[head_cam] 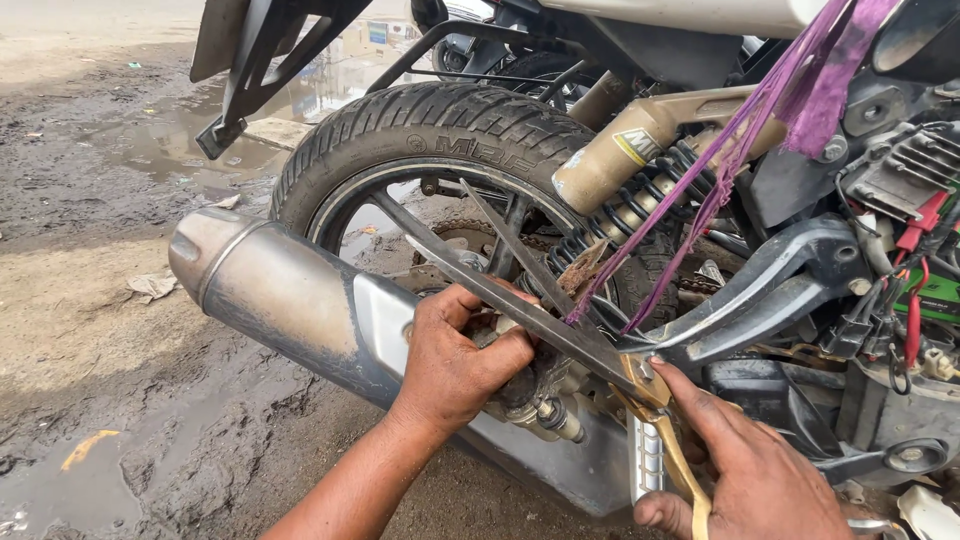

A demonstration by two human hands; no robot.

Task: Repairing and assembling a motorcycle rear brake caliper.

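Scissors (520, 290) lie with blades open, long axis running up-left from the right hand (750, 470) gripping the handles — left hand (455, 360), nearer the blades, clasps the wheel-side part (540, 395).

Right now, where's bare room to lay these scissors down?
Bare dirt ground lies left of the exhaust silencer, beside a puddle. Crowded: the left hand, right hand, scissors, shock spring, purple string and wiring around the rear wheel.
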